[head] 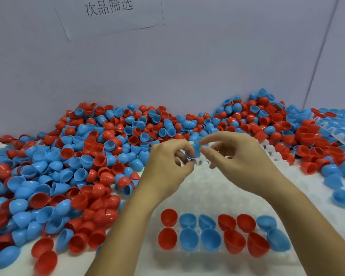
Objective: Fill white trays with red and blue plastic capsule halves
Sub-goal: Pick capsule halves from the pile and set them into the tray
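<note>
Your hands meet over the white tray point(217, 196).
Your left hand point(167, 166) and right hand point(239, 156) both pinch one blue capsule half point(195, 149).

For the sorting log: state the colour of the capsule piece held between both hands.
Blue capsule piece, seen in the head view.

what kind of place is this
Probably a factory sorting or packing bench: a big loose pile of capsule halves, a white tray being filled by hand, and a paper sign taped to the partition wall behind.
</note>
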Motion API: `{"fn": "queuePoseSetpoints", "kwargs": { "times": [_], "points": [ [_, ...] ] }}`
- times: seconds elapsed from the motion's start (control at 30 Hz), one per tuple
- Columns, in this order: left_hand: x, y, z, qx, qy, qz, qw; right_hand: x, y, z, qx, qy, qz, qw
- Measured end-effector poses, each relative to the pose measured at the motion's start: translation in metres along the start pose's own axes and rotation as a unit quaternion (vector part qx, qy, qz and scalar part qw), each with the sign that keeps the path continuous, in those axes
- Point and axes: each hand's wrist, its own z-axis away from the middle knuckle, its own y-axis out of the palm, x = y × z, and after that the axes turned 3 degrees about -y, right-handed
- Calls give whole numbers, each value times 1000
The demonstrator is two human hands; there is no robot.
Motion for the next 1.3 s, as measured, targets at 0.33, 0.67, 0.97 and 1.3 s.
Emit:
{"fn": "queuePoseSetpoints", "kwargs": {
  "times": [0.33, 0.67, 0.97, 1.3],
  "points": [
    [-15, 10, 6, 35, -6, 96, 995, -5, -14, 0, 26, 91, -16, 995],
    [3, 8, 3, 59, -47, 130, 989, 1, -68, 13, 87, 142, 102, 981],
    [18, 0, 1, 24, -67, 121, 990, 0, -94, 72, 232, 273, 236, 903],
    [29, -12, 1, -18, -94, 124, 988, 11, -84, 84, 273, 282, 300, 870]
  ]
}}
